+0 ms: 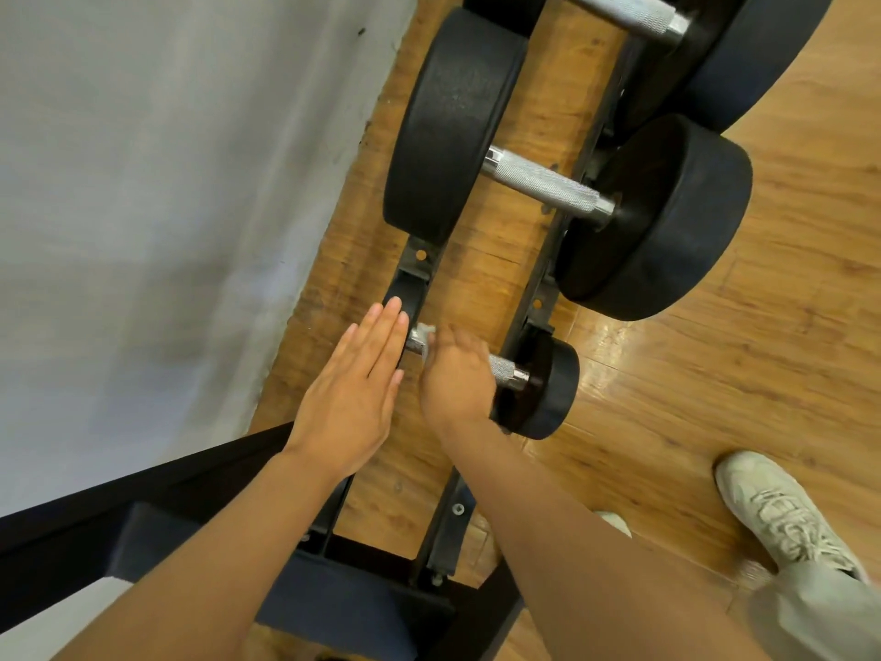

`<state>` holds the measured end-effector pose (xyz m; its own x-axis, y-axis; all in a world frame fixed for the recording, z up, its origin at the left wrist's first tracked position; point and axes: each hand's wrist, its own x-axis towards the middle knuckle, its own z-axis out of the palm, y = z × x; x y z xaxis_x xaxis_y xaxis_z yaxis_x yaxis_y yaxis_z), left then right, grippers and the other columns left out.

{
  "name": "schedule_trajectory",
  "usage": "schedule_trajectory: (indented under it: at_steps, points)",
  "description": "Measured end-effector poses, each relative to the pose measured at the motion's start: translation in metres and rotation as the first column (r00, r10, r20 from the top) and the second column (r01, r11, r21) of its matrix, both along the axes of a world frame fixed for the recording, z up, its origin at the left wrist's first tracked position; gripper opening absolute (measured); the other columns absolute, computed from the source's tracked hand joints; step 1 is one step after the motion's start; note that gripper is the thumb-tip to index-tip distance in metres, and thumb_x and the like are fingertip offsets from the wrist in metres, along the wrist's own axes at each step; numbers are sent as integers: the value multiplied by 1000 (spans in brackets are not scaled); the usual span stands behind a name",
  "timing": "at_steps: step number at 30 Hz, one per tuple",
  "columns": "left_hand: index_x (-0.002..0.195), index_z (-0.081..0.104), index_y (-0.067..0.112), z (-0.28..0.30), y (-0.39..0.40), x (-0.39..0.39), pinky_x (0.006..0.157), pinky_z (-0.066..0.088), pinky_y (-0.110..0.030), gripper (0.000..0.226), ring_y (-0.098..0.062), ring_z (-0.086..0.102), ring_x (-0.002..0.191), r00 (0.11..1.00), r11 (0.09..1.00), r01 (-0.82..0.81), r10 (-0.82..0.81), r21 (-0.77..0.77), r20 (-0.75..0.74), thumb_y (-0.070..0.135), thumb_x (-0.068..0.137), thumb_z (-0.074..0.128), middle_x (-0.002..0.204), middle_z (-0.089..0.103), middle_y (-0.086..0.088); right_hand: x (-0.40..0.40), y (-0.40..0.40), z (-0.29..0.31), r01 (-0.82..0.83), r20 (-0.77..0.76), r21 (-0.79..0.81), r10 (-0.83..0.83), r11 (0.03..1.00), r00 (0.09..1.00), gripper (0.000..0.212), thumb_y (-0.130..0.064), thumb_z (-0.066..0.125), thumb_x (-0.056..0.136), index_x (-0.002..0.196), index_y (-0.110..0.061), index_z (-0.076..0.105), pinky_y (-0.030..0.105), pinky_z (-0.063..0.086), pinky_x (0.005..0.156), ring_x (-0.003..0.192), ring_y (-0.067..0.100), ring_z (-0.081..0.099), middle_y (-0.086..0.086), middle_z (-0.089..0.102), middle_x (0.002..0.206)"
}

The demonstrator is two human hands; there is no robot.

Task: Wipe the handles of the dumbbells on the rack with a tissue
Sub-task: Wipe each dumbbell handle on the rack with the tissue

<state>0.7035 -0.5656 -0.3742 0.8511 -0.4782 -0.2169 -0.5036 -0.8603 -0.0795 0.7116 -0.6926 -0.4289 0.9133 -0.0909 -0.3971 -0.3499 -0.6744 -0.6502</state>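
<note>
My right hand [455, 376] is curled over the knurled steel handle [503, 367] of the smallest dumbbell [543, 388], pressing a white tissue [425, 332] against the bar. Only a crumpled corner of the tissue shows past my fingers; the rest is hidden under my palm, and motion blur softens the fingers. My left hand [355, 391] is flat, fingers straight and pressed together, grasping nothing. It covers the dumbbell's far weight plate, so I cannot tell whether it touches it. The near plate is visible just right of my right wrist.

The dumbbell lies across the two black rails of the rack [536, 291]. Farther along the rails sits a much larger dumbbell [543, 188], handle bare, and beyond it another dumbbell [667, 21] cut off by the top edge. Wooden floor [786, 279] shows beneath; a grey wall [167, 183] runs along the left. My pale shoe [782, 512] stands at lower right.
</note>
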Motion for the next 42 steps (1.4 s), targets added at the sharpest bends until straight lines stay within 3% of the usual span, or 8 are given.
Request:
schedule_trajectory:
  at_steps: [4,12,17,25,30,33,37,42]
  points:
    - [156,14,5,2,-1,2,124,5,-32,55,-20,12,153,1000,999,-9,8,-36,-25,29,107,22,165,15,-11,-5,-15,5,-149,-39,-62,147,987,988,47,-22,33,106,151,-10,27,32,28,107,129,27,41,10,46,143]
    - [157,10,9,0,-4,-2,124,1,-29,58,-16,2,154,996,995,-65,61,-69,-58,39,108,11,167,8,-8,-25,-37,-2,-49,-219,-69,33,996,975,49,-24,27,107,154,-8,20,37,26,115,140,27,29,10,36,151]
    - [157,6,10,-7,-5,-5,124,-1,-29,59,-15,-3,154,995,987,-92,86,-133,-50,39,108,18,167,4,-7,-21,-26,-6,61,-97,-21,-63,998,993,44,-21,33,106,144,-2,42,41,27,115,134,32,40,15,48,143]
    - [156,12,6,-4,-8,-5,123,6,-35,56,-21,9,153,997,995,-73,73,-64,7,35,108,14,165,13,-12,-13,-11,5,-196,77,57,191,979,979,60,-5,38,102,155,-12,12,26,-3,119,150,20,9,5,12,163]
    - [155,18,4,-2,-6,-8,124,8,-36,57,-24,17,152,996,997,-78,79,-27,29,35,108,10,165,18,-13,-28,-47,5,-300,48,-3,300,954,953,70,7,38,98,156,-17,8,26,19,117,149,17,11,0,11,163]
    - [155,20,2,-1,-10,-17,122,15,-40,56,-26,21,151,992,993,-113,115,-35,50,32,107,14,164,20,-15,-25,-61,5,-184,-1,149,186,972,983,68,12,44,94,153,-17,27,26,30,112,144,17,29,0,27,159]
    - [154,22,1,-2,-8,-35,120,19,-42,56,-26,22,150,984,986,-164,167,-42,70,29,105,20,163,20,-16,-23,-62,16,-132,286,325,35,936,957,51,4,53,95,144,-10,46,17,26,114,138,15,40,7,44,149]
    - [150,31,-2,-7,-6,-56,117,21,-43,56,-26,26,148,959,959,-271,276,-80,68,28,103,25,159,28,-18,-4,-29,25,-377,454,202,255,904,854,52,-4,47,100,150,-3,30,28,13,121,148,19,14,10,21,159]
